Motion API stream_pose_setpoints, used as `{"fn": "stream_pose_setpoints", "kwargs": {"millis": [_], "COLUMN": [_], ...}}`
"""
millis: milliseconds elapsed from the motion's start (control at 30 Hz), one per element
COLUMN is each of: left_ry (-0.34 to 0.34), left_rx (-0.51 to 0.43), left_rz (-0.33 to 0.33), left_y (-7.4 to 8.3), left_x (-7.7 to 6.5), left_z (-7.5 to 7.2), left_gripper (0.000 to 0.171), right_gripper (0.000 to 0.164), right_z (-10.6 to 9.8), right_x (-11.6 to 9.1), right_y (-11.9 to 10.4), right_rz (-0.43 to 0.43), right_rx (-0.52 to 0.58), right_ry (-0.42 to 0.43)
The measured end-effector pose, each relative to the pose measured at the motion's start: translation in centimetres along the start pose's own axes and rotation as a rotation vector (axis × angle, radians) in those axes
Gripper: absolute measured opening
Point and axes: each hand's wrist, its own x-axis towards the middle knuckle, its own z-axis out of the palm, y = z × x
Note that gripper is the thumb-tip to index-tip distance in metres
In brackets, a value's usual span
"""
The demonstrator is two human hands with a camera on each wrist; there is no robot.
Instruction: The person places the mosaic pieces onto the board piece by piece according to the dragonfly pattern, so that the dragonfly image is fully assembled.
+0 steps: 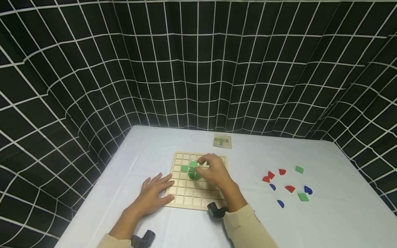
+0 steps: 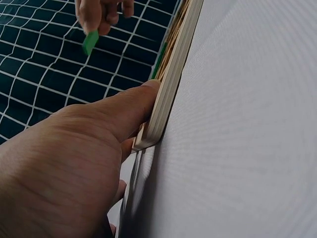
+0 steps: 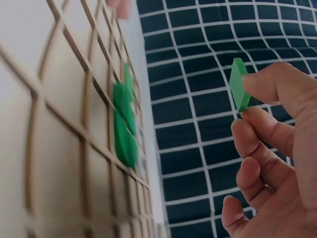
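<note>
Green square tile (image 3: pixel 239 84), pinched between the thumb and a fingertip of the right hand (image 1: pixel 215 172); remaining fingers loosely curled behind it. Tile was held up off the gridded wooden board (image 1: pixel 189 200), which lay below these fingers

Left hand (image 1: pixel 155 194): fingers spread apart, palm side down, tips at the board's left side. Thumb touched the rim, the other fingers farther along the same edge

On the board, left of the right fingertips, lay a second green square (image 1: pixel 184 168); just under the right thumb, a green rounded shape (image 1: pixel 194 175), partly hidden. Beyond the right fingers, off the board's far side, was a small patterned card (image 1: pixel 222 141)

Well to the right of the right fingers, loose pieces were scattered on the white cloth (image 1: pixel 335 213): four red wedges (image 1: pixel 290 188), two blue half-rounds (image 1: pixel 280 203), a blue heart (image 1: pixel 308 190) and two green loose pieces (image 1: pixel 303 197)

Both wrists, behind the fingers, carried dark devices (image 1: pixel 217 210) below beige sleeves (image 1: pixel 248 227). Far past all fingertips hung a black curtain (image 1: pixel 211 69), white-gridded
</note>
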Motion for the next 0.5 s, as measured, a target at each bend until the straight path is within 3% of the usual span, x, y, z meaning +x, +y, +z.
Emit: {"fn": "stream_pose_setpoints", "kwargs": {"millis": [300, 500], "left_ry": [-0.010, -0.003], "left_rx": [-0.002, -0.003], "left_rz": [0.012, 0.017], "left_y": [0.0, 0.1], "left_x": [0.0, -0.1], "left_z": [0.2, -0.1], "left_gripper": [0.057, 0.056], "right_gripper": [0.020, 0.024], "right_z": [3.2, 4.6], "right_x": [0.0, 0.1], "right_y": [0.7, 0.5], "right_rz": [0.033, 0.018], "right_rx": [0.000, -0.072], "right_ry": [-0.081, -0.094]}}
